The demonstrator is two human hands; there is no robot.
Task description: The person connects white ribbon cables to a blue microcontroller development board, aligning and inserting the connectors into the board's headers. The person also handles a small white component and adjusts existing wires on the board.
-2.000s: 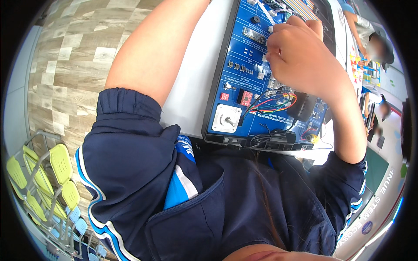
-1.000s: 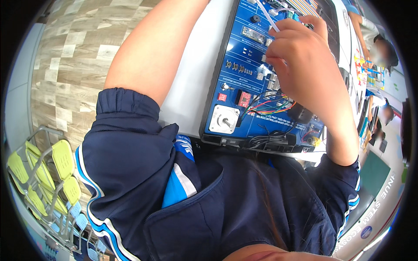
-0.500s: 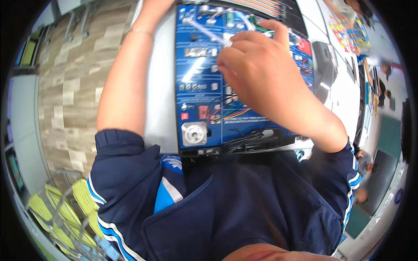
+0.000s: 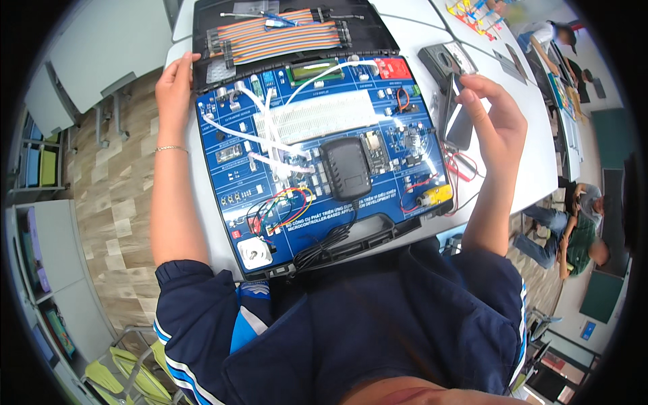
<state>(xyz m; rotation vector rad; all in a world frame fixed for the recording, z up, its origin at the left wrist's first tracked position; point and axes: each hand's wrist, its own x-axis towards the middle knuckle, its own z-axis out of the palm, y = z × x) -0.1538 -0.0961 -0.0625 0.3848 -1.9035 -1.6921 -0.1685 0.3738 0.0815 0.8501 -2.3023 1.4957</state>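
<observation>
An open black case holds a blue electronics training board [image 4: 223, 192] in front of me. My left hand [image 4: 175, 81] is at the left edge of its raised lid [image 4: 374, 27], fingers curled with the tips against the edge. My right hand [image 4: 499, 115] is raised right of the board, thumb and forefinger apart with nothing visible between them. Beneath its fingertips a dark flat device [image 4: 459, 125] lies beside a multimeter [image 4: 435, 64]. White cables [image 4: 270, 125] cross the board and its white breadboard [image 4: 337, 115]. A black power adapter [image 4: 345, 169] rests on the board.
Orange-grey ribbon jumper cables [image 4: 283, 40] lie in the lid. Red test leads [image 4: 462, 165] are on the white table [image 4: 533, 148] at the right. A coiled black cord [image 4: 324, 246] lies by the case handle. Other people [image 4: 580, 229] are farther right; green chairs [image 4: 115, 371] stand lower left.
My right hand has left the board and white cables, moving right toward the multimeter. My left hand now shows at the lid's edge. More of the case has come into view.
</observation>
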